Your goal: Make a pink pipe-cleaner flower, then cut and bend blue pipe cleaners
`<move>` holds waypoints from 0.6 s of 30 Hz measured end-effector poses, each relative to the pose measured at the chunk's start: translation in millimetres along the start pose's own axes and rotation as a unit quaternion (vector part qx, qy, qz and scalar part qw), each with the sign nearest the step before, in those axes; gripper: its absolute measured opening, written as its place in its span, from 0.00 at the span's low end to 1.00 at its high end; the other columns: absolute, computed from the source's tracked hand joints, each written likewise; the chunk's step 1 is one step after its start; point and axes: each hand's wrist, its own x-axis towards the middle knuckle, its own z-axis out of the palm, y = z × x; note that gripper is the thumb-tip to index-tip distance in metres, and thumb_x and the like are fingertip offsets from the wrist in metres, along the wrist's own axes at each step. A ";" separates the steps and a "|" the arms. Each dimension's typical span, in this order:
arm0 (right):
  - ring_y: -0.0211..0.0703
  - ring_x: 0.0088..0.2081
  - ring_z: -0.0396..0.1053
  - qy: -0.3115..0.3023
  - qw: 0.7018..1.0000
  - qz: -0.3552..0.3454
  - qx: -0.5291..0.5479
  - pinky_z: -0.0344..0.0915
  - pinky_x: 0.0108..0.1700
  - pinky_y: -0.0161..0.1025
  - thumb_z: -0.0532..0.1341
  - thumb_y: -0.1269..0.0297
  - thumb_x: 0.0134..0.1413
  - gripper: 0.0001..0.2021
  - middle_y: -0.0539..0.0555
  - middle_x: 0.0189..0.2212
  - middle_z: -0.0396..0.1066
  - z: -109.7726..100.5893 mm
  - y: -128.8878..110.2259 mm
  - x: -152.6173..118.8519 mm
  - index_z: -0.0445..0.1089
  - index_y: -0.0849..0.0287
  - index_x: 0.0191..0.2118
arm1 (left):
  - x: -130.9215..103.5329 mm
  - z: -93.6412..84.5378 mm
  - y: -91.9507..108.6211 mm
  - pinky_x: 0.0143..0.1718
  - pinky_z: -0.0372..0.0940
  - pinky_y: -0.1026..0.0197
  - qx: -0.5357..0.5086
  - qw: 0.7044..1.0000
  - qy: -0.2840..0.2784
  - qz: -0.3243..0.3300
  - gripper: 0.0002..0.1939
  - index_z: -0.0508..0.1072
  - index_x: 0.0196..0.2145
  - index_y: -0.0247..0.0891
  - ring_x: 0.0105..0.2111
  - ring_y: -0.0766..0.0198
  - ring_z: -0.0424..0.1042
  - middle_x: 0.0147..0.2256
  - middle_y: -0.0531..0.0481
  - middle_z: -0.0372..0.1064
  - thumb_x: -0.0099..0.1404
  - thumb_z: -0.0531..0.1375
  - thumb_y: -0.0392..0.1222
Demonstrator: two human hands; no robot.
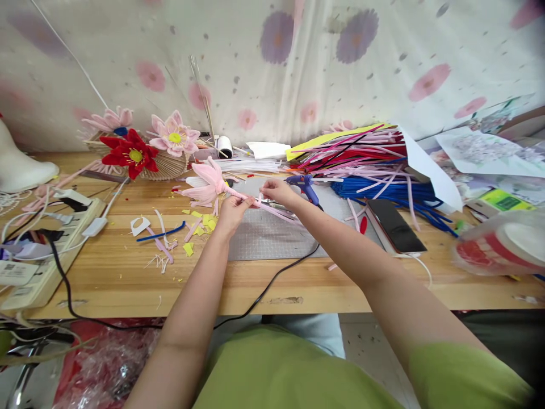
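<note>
A pink pipe-cleaner flower [208, 184] lies on its side over the table, its head to the left and its stem running right. My left hand [234, 210] is closed around the pink stem just below the flower head. My right hand [276, 192] pinches a pale pink pipe cleaner [260, 196] beside the stem, close to my left fingertips. Loose ends of pink pipe cleaner [281, 216] trail to the right beneath my right wrist. Both hands are above a grey cutting mat [264, 241]. Behind my right hand is a blue glue gun [305, 184], partly hidden.
Finished red [130, 154] and pink flowers [174, 136] stand at the back left. Bundles of red and blue pipe cleaners [383, 190] lie back right, near a phone [395, 224] and a wrapped cup [502, 247]. A power strip [55, 255] sits left; a black cord [272, 281] crosses the front.
</note>
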 end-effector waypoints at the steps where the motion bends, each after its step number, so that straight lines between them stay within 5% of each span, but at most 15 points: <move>1: 0.30 0.20 0.57 -0.048 0.999 0.023 0.010 0.53 0.25 0.30 0.57 0.70 0.46 0.06 0.45 0.16 0.60 1.1 -0.6 -2.7 0.60 0.61 0.22 | -0.7 1.0 1.2 0.35 0.65 0.60 -0.003 1.000 -0.008 0.006 0.14 0.72 0.21 0.34 0.25 0.65 0.70 0.21 0.52 0.70 0.43 0.67 0.47; 6: 0.29 0.20 0.59 -0.295 0.949 0.104 0.041 0.54 0.23 0.29 0.59 0.72 0.41 0.02 0.47 0.17 0.63 5.7 -4.0 -14.3 0.65 0.63 0.22 | -2.1 6.0 4.2 0.39 0.63 0.60 -0.044 0.999 -0.013 0.012 0.15 0.71 0.22 0.34 0.29 0.64 0.71 0.22 0.52 0.69 0.43 0.67 0.49; 11: 0.30 0.20 0.60 -0.369 0.924 0.104 -0.015 0.56 0.24 0.29 0.61 0.70 0.41 0.04 0.47 0.17 0.63 10.3 -0.6 -13.7 0.65 0.63 0.22 | -1.2 6.6 0.3 0.34 0.64 0.62 -0.041 0.999 0.003 -0.017 0.15 0.71 0.23 0.33 0.24 0.68 0.69 0.22 0.53 0.68 0.43 0.67 0.47; 14: 0.33 0.24 0.62 -0.262 0.955 0.076 -0.115 0.57 0.28 0.32 0.59 0.63 0.47 0.07 0.51 0.22 0.67 6.7 -5.5 -16.5 0.66 0.63 0.26 | -0.5 4.0 -1.1 0.33 0.64 0.62 -0.025 0.999 0.029 -0.031 0.14 0.72 0.24 0.32 0.24 0.67 0.69 0.21 0.53 0.69 0.43 0.67 0.45; 16: 0.36 0.27 0.63 -0.082 0.974 0.001 -0.212 0.56 0.30 0.33 0.57 0.60 0.51 0.09 0.52 0.26 0.69 2.8 -12.6 -23.5 0.67 0.62 0.32 | 0.0 2.2 -2.2 0.33 0.64 0.62 -0.022 0.998 0.044 -0.040 0.13 0.72 0.22 0.32 0.23 0.67 0.68 0.20 0.52 0.69 0.42 0.67 0.44; 18: 0.38 0.30 0.63 0.066 0.947 -0.124 -0.289 0.55 0.32 0.35 0.54 0.61 0.54 0.10 0.54 0.30 0.69 0.9 -19.6 -34.4 0.66 0.61 0.38 | 0.7 1.1 -4.3 0.33 0.64 0.62 -0.024 0.997 0.059 -0.046 0.13 0.71 0.21 0.32 0.23 0.68 0.68 0.20 0.52 0.69 0.42 0.68 0.44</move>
